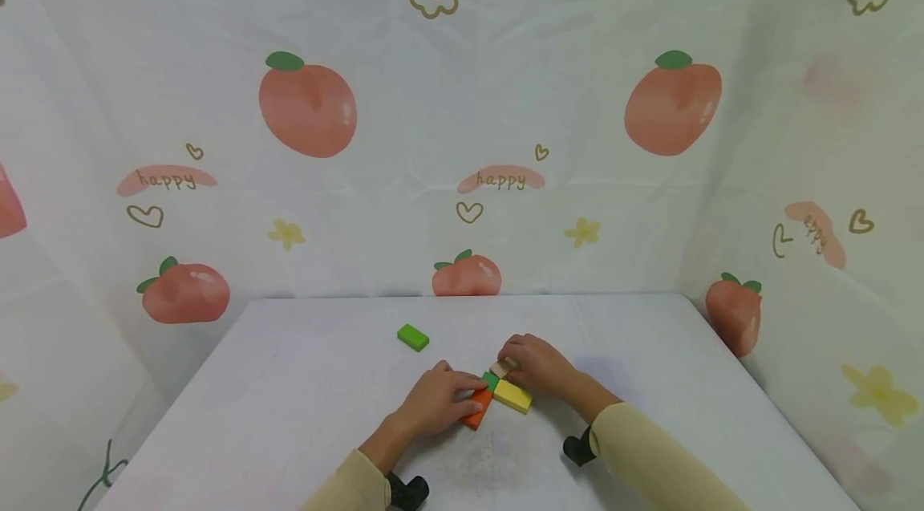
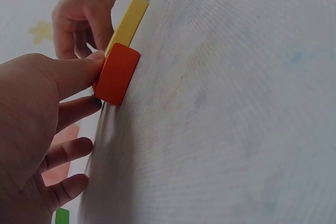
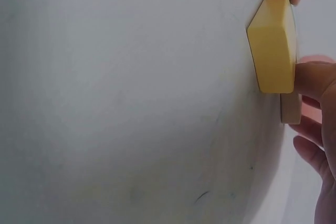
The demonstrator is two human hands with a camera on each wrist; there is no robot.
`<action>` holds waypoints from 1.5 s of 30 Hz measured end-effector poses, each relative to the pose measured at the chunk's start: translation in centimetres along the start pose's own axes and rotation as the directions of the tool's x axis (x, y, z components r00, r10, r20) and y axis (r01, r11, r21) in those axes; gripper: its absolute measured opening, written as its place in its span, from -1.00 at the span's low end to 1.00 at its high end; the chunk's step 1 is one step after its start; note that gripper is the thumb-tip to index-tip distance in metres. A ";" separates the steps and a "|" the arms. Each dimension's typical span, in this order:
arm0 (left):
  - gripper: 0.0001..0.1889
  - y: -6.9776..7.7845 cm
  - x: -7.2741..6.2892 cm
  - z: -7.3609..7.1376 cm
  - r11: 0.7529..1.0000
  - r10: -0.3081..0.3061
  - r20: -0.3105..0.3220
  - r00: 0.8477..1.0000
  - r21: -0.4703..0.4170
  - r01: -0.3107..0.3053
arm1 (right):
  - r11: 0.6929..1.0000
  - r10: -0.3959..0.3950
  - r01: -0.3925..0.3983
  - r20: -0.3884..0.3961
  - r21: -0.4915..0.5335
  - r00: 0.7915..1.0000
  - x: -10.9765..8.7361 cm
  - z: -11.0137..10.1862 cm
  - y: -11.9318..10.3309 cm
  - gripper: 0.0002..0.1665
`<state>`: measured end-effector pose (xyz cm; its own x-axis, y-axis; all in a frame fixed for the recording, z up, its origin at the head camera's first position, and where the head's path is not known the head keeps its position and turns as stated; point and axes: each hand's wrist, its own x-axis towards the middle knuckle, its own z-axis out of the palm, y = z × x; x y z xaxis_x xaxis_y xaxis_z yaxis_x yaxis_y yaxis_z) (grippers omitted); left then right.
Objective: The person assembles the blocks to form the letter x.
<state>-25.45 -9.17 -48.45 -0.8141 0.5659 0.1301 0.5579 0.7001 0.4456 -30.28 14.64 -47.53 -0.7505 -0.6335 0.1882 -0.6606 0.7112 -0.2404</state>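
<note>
Four painted or plain toy blocks meet in a cluster on the table. My left hand (image 1: 435, 401) holds the orange block (image 1: 477, 412) by its side, thumb on it, while the index finger reaches to a dark green block (image 1: 491, 381). My right hand (image 1: 537, 365) grips a plain wooden block (image 1: 499, 369) behind the yellow block (image 1: 513, 396). In the right wrist view, thumb and fingers lie either side of the wooden block (image 3: 291, 109), and the thumb is close to the yellow block (image 3: 274, 45). The left wrist view shows the orange block (image 2: 118, 74) against the yellow one. Fingers partly hide the dark green block.
A light green block (image 1: 413, 338) lies apart, farther back and left of the cluster. The white-covered table (image 1: 303, 391) meets a printed cloth backdrop (image 1: 390, 134) at its rear edge. Dark wrist-worn pieces (image 1: 579, 448) sit below both forearms.
</note>
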 end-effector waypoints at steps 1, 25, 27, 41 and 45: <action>-0.65 0.0 0.0 0.0 1.000 0.003 -0.002 1.000 0.001 -0.003 | 1.000 -0.001 0.001 -0.001 0.005 1.000 0.0 -0.1 -0.1 -0.74; -0.65 0.0 0.0 0.1 1.000 0.005 -0.006 1.000 0.004 -0.005 | 0.997 -0.054 0.055 -0.017 0.050 0.998 0.2 0.5 -0.4 -0.76; -0.64 0.0 0.0 0.1 1.000 0.001 -0.004 1.000 -0.002 -0.001 | 0.997 -0.050 0.050 -0.014 0.057 0.999 0.2 0.5 -0.4 -0.75; -0.64 -0.1 0.1 0.0 1.000 -0.022 0.010 1.000 -0.014 0.022 | 0.997 -0.021 0.022 -0.011 0.072 1.000 0.2 0.6 -0.3 -0.73; -0.64 -0.1 0.1 0.0 0.999 -0.031 0.016 0.999 -0.018 0.031 | 0.997 -0.014 0.013 0.003 0.073 1.000 0.3 0.6 -0.3 -0.74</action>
<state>-25.56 -9.16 -48.50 -0.8282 0.5510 0.1023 0.5294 0.7093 0.4655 -30.27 14.08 -47.94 -0.7415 -0.6438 0.1889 -0.6674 0.6786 -0.3066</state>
